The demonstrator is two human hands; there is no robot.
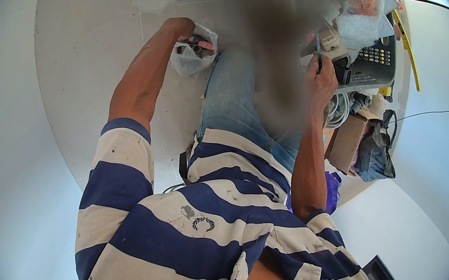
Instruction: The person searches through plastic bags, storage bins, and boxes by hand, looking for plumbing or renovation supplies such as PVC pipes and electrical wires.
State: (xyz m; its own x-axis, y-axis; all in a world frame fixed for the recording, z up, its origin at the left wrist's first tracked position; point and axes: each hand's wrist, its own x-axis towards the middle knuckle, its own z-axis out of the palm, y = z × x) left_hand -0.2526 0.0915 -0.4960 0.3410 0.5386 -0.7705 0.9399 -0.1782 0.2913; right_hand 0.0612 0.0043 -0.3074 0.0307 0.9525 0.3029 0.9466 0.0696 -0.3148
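Note:
At the rim of a thin white plastic bag, my left hand is closed with its fingers curled on the bag's edge. Dark pieces and a pinkish-red item show through the bag's open mouth. My right hand is out to the right, beside a crate of parts. Between its thumb and fingers stands a thin, dark, stick-like tool, whose exact kind I cannot tell. A beige socket-like fitting and a black block lie close to this hand.
A black crate holds clear plastic bags and mixed parts. Below it are a coiled grey cable, a cardboard box and a dark bag. A yellow strip stands by the wall. Blur covers the upper middle.

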